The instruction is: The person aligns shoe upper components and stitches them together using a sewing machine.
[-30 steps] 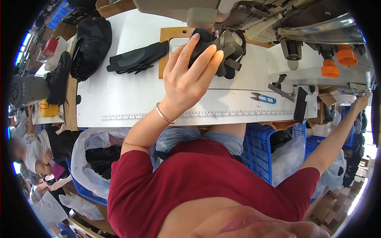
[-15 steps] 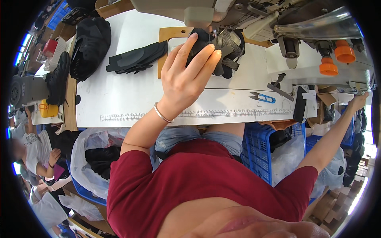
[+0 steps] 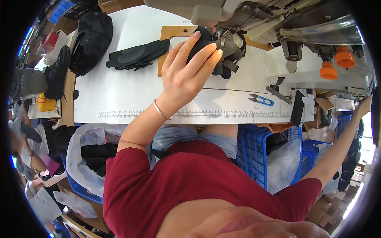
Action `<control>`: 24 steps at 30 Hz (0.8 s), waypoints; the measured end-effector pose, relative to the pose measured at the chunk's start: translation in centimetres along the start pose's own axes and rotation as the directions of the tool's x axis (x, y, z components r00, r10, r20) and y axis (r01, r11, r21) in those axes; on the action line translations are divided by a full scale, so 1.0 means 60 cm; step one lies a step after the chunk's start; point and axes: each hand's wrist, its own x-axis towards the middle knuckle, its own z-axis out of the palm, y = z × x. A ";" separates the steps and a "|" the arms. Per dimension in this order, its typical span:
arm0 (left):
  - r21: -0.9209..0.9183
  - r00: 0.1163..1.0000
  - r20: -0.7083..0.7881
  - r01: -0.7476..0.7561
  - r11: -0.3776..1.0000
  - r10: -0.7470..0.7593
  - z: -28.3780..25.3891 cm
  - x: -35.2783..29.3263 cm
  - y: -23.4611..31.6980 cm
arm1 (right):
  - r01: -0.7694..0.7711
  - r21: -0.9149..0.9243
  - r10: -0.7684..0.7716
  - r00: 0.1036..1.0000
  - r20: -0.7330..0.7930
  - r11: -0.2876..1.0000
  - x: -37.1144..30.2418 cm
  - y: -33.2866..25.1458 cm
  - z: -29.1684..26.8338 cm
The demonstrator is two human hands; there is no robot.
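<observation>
Fingers of our left hand (image 3: 186, 75) press the black shoe upper (image 3: 222, 49) flat under the sewing machine (image 3: 254, 16) to steady it, while our right hand (image 3: 363, 105) reaches far aside, its grip unclear

Clear plastic bag (image 3: 85, 152), lower left, bulging with dark fabric pieces. Second clear plastic bag (image 3: 282, 162), right of centre, against blue plastic crates. Brown cardboard boxes (image 3: 327, 208), lower right edge. No screens or signs seen.
</observation>
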 end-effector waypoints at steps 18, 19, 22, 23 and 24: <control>0.000 0.999 -0.032 0.020 1.000 -0.020 0.009 0.004 0.002 | 0.838 -0.427 -0.780 0.504 0.370 0.339 0.246 0.169 -0.040; 0.031 1.000 -0.020 -0.014 0.999 0.015 0.011 0.009 0.003 | 0.639 -0.218 -0.593 0.767 0.244 0.737 0.178 0.170 0.010; 0.024 0.998 -0.050 -0.037 0.999 0.038 0.015 0.008 0.001 | 0.320 -0.002 -0.315 0.934 0.171 0.948 0.121 0.131 -0.004; 0.021 0.998 -0.058 -0.031 0.999 0.033 0.014 0.006 0.000 | 0.327 -0.010 -0.321 0.933 0.164 0.945 0.119 0.121 -0.011; 0.018 0.998 -0.063 -0.030 0.999 0.031 0.013 0.005 -0.001 | 0.332 -0.016 -0.325 0.932 0.158 0.943 0.117 0.114 -0.016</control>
